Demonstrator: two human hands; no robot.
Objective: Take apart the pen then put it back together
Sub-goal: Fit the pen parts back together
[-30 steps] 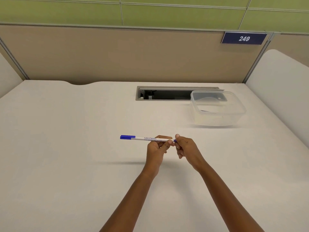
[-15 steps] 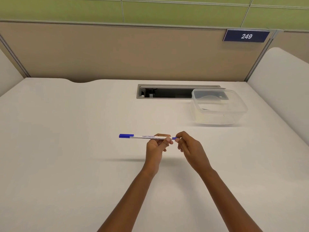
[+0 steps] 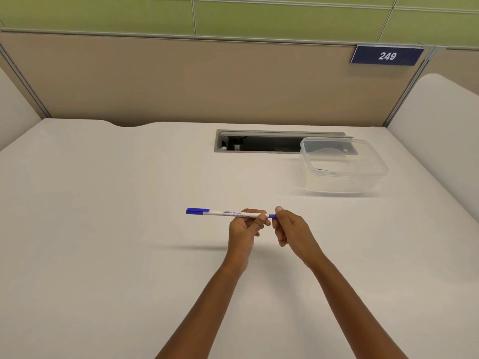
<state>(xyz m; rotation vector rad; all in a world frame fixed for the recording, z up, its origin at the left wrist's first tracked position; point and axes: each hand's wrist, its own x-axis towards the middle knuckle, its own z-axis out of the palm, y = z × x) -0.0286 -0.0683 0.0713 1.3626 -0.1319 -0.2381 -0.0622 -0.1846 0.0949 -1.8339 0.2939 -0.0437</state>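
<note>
A white pen (image 3: pixel 228 213) with a blue cap at its left end is held level above the white desk (image 3: pixel 103 229). My left hand (image 3: pixel 245 230) grips the right part of the white barrel between thumb and fingers. My right hand (image 3: pixel 291 229) pinches the small blue end piece (image 3: pixel 272 216) at the pen's right tip. A short stretch of that blue piece shows between the two hands. The pen's shadow lies on the desk below it.
A clear plastic container (image 3: pixel 342 167) stands at the back right of the desk. Behind it is a recessed cable slot (image 3: pixel 259 142). Partition walls close the desk at the back and both sides, with a blue "249" sign (image 3: pixel 387 56).
Both hands stay on the pen in nearly the same spot. The right hand's fingers have shifted slightly on the blue end piece; the pen has barely moved.
</note>
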